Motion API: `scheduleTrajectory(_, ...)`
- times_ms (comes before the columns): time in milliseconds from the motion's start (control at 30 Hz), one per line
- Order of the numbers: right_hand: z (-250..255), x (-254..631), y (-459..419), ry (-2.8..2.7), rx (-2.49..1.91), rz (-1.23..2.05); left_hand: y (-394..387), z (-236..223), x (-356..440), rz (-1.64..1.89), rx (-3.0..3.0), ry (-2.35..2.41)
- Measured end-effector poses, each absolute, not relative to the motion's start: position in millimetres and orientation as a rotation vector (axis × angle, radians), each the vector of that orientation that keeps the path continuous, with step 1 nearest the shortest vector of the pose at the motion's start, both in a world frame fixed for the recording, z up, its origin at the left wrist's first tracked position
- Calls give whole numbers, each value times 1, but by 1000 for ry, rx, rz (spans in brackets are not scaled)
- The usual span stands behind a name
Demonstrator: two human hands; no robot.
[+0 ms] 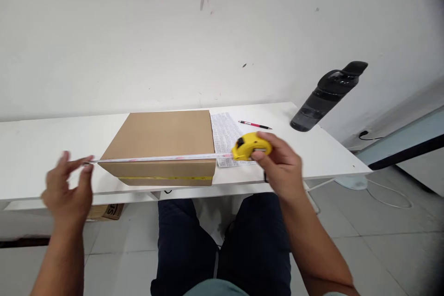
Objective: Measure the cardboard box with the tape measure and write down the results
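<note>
A yellow tape measure (248,146) is gripped in my right hand (282,166), to the right of a brown cardboard box (166,134). Its pale blade (156,158) is drawn out leftward along the near top edge of the box. My left hand (71,187) pinches the metal end of the blade between thumb and finger, just past the box's left corner. Lower on the box's front runs a yellow strip (166,178). Part of a sheet covered in writing (225,134) shows beside the box, under the tape measure.
The box rests on a narrow white table (27,148) against a white wall. A red and black pen (255,125) lies behind the sheet. A dark bottle (322,99) stands at the back right. Below are my legs, a carton (106,212) and cables on the floor.
</note>
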State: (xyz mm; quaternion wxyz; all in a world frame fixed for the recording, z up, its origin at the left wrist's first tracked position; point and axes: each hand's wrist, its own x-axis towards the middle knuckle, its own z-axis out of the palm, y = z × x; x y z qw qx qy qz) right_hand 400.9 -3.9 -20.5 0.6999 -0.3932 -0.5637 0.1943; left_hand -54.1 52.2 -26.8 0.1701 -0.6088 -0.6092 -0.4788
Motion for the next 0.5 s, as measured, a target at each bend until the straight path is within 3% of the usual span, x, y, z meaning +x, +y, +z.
scheduleTrajectory(233,-15,380,4,-1490,-901,415,45,-30,-20,-1183,-1882,-1418)
scheduleTrajectory(500,-16,385,2,-1521,-858,402,48,-25,-14,-1257,-1823,-1544)
